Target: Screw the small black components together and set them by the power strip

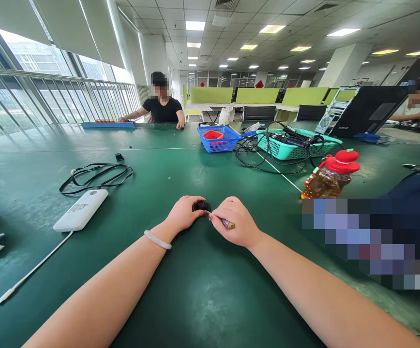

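Near the middle of the green table, my left hand (pixel 183 212) pinches a small black block-like part (pixel 202 206) between thumb and fingers. Its exact kind is too small to make out. Closed around a small screwdriver (pixel 228 224), my right hand (pixel 237 220) is just to the right. The end of the tool's brownish handle sticks out below the fingers, and its thin tip points left to the black part, at or very near its surface. Fingers cover most of the handle. A pale bangle (pixel 157 240) circles my left wrist.
Left lie a white power bank (pixel 81 210) with a cable and a coiled black cord (pixel 96 176). Farther back stand a blue basket (pixel 228 145) and a green basket (pixel 286 152) of cables. A red-lidded bottle (pixel 328 181) is right. Across the table sits a person (pixel 163 112).
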The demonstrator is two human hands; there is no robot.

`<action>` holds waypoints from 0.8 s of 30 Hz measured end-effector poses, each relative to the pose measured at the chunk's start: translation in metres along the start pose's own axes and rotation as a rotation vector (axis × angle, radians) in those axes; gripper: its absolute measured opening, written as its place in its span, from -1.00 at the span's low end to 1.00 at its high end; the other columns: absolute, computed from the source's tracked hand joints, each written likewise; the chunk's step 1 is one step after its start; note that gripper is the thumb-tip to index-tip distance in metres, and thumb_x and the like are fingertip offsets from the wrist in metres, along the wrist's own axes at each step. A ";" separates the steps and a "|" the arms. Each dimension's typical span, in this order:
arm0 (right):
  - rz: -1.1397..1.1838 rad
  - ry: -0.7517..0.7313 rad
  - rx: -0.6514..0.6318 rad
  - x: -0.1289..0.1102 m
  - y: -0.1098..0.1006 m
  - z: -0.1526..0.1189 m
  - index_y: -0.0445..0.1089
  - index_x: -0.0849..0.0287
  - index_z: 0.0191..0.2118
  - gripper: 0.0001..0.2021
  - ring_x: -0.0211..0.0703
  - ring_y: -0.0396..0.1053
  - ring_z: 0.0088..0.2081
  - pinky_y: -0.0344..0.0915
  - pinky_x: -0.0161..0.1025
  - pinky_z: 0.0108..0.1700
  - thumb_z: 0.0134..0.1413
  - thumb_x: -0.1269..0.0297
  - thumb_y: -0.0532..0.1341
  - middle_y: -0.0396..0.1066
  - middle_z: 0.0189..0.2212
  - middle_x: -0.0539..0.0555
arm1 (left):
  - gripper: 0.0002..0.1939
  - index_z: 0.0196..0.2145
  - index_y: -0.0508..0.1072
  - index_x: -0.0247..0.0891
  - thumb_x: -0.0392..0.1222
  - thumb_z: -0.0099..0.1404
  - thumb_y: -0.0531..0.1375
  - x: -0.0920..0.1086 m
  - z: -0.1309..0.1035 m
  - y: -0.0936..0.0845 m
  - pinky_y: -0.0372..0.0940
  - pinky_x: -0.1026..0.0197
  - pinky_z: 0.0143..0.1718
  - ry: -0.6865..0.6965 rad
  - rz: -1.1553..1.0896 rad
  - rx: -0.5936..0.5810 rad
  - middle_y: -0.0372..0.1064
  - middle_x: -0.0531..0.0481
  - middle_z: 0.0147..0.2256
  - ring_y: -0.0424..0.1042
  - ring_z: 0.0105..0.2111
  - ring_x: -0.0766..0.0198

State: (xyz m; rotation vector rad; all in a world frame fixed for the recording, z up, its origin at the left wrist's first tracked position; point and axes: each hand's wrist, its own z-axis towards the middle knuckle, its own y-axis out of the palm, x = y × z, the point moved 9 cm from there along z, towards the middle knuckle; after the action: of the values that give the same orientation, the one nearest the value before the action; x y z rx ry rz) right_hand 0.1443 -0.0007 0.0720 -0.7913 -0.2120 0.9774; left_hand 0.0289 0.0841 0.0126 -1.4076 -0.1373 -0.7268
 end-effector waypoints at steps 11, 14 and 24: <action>-0.260 -0.263 -0.114 -0.031 0.010 0.000 0.37 0.15 -0.50 -0.73 -0.26 0.17 -0.45 0.06 -0.13 -0.01 0.20 0.30 0.07 0.32 -0.58 -0.03 | -0.60 -0.01 0.46 -0.15 -0.20 0.16 0.20 0.000 0.000 0.002 0.26 0.05 0.07 0.007 0.011 -0.005 0.48 -0.06 -0.07 0.37 0.00 0.07; -0.295 -0.291 -0.129 -0.035 0.011 -0.001 0.36 0.15 -0.50 -0.75 -0.25 0.17 -0.44 0.03 -0.11 0.02 0.19 0.31 0.08 0.33 -0.56 -0.03 | -0.60 -0.01 0.46 -0.15 -0.21 0.15 0.20 0.000 0.000 0.001 0.26 0.05 0.07 -0.005 0.011 -0.006 0.48 -0.06 -0.07 0.36 0.00 0.07; -0.358 -0.303 -0.263 -0.038 0.020 -0.003 0.37 0.14 -0.42 -0.83 -0.21 0.19 -0.37 -0.07 -0.04 0.09 0.16 0.38 0.09 0.38 -0.48 0.00 | -0.60 -0.01 0.46 -0.13 -0.21 0.16 0.18 0.001 -0.001 0.001 0.25 0.05 0.07 -0.010 0.014 -0.014 0.48 -0.06 -0.05 0.36 0.01 0.06</action>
State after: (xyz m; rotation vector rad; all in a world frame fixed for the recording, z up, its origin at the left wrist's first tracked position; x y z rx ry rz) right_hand 0.1110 -0.0259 0.0628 -0.8054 -0.7319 0.7316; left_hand 0.0297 0.0829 0.0117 -1.4239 -0.1301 -0.7105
